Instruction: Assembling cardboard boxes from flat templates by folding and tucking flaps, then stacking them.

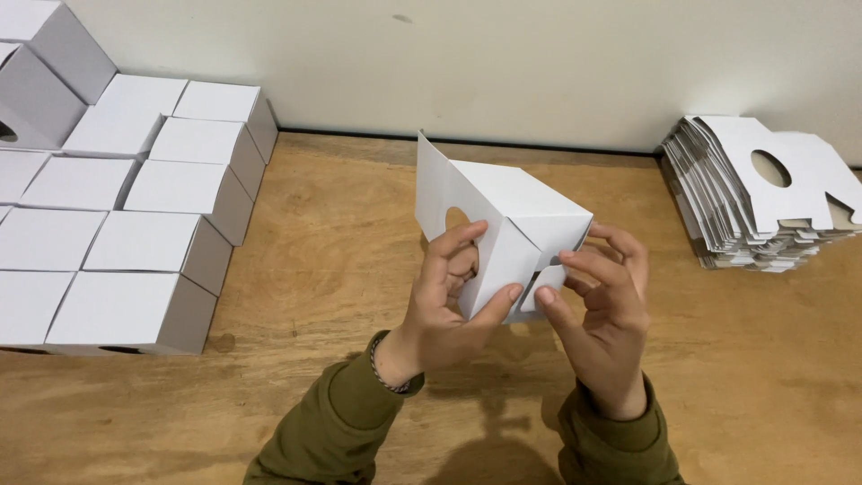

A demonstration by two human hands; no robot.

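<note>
Surroundings: assembled white boxes (pixel 135 216) stacked at 9 o'clock, a pile of flat die-cut blanks (pixel 763 193) at 3 o'clock – both well apart from the hands. At centre, above the wooden table (pixel 341 224), the half-folded white box (pixel 507 229) is tilted, its open flap pointing toward 11 o'clock. The left hand (pixel 449 301) and right hand (pixel 602 310) – fingers curled – pinch its lower edge.

Packing or assembly workstation. Evidence: plywood workbench (pixel 296 413) against a plain wall (pixel 503 63), rows of assembled white cardboard boxes (pixel 135 233) at one side, a stack of flat die-cut box blanks (pixel 745 211) opposite.
</note>
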